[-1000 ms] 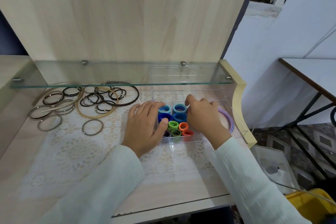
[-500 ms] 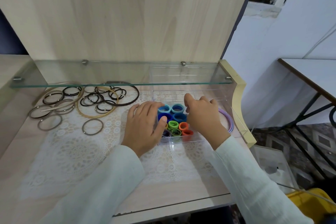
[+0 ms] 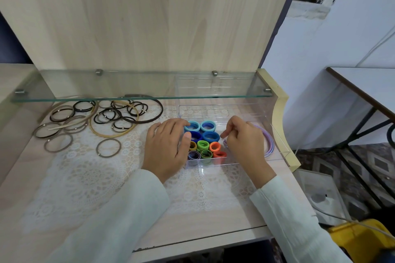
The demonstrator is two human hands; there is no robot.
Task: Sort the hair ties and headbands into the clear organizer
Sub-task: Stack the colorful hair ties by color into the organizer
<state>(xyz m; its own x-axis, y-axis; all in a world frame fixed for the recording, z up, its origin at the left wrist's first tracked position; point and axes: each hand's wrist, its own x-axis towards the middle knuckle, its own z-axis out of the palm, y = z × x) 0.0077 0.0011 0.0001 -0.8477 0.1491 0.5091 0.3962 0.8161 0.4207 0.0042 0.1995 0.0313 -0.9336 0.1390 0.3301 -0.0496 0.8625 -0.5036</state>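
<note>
One lace-covered worktop [image 3: 213, 226]: by its right edge my left hand [image 3: 168, 147], fingers loose, touches the clear organizer [image 3: 203, 111]; right hand [image 3: 243, 141]: grip unclear.

Blue, green and orange hair ties [image 3: 203, 145] are sitting in my clear organizer [image 3: 215, 113]; black and brown ties [image 3: 106, 114] are lying on white lace [image 3: 85, 177].

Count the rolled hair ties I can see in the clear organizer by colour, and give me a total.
light blue ties: 2
dark blue ties: 2
green ties: 2
orange ties: 2
yellow tie: 1
purple tie: 1
Total: 10 showing; the left hand covers that side of the box and may hide more.
</note>
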